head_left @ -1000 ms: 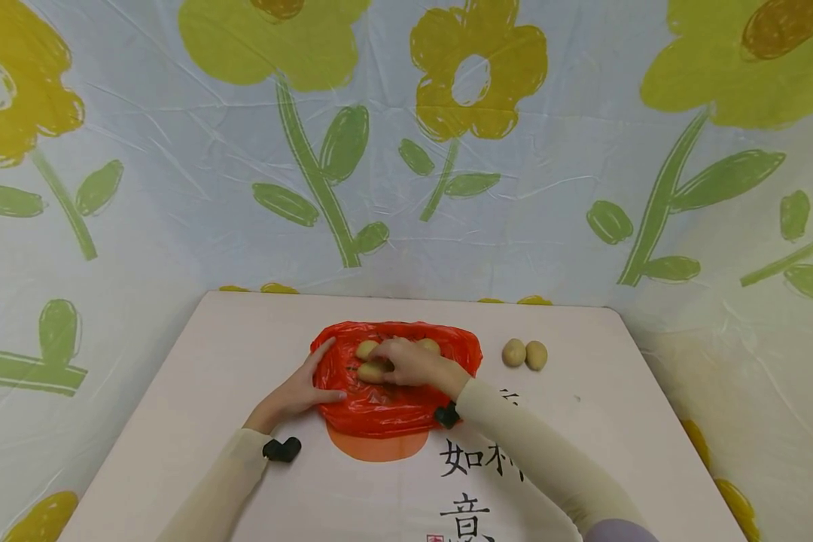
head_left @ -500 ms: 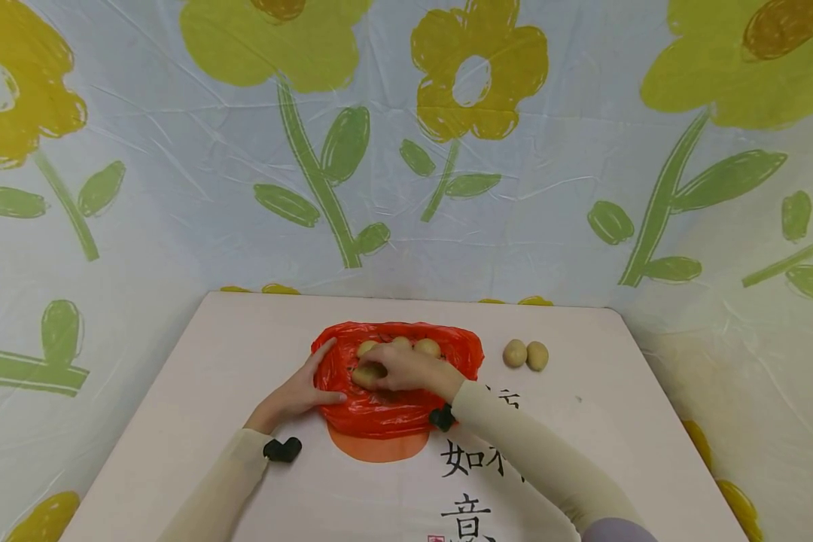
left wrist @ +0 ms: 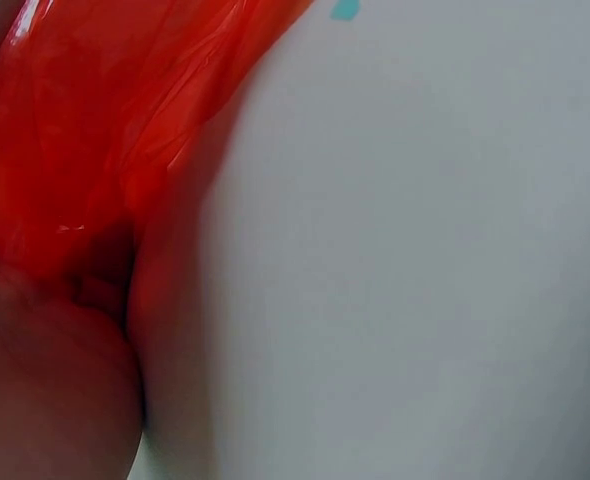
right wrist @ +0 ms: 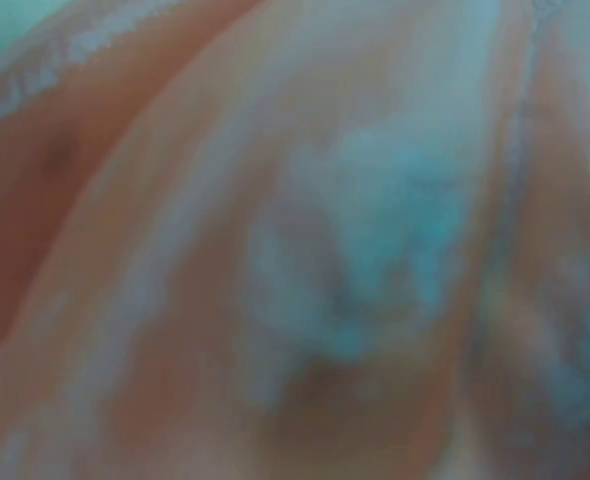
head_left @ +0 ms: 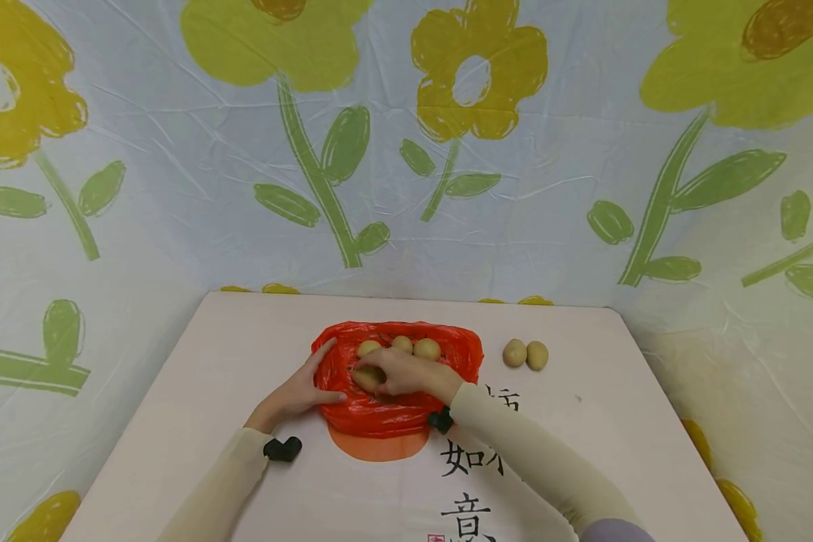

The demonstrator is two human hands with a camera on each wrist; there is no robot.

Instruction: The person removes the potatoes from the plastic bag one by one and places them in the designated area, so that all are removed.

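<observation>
In the head view, a red plastic bag (head_left: 406,421) lies spread in a wide, shallow shape on the table, its edges bunched up all round. My right hand (head_left: 400,370) is inside it, fingers and thumb gripping a potato (head_left: 366,379). Just beyond that hand, a potato (head_left: 369,348), a second potato (head_left: 402,344) and a third potato (head_left: 427,348) lie in the bag. At the bag's left end my left hand (head_left: 302,388) rests with thumb and forefinger spread straight over the edge. The left wrist view has the red plastic (left wrist: 85,130) against the palm. The right wrist view is blurred.
To the right of the bag, two more potatoes (head_left: 525,354) sit side by side on the pale table (head_left: 583,444). Black characters and an orange disc are printed on the tabletop. A flowered cloth (head_left: 515,248) hangs behind and at both sides.
My right hand has shifted slightly left and toward the near side with the potato, uncovering more of the potatoes behind it. The left hand has kept its place.
</observation>
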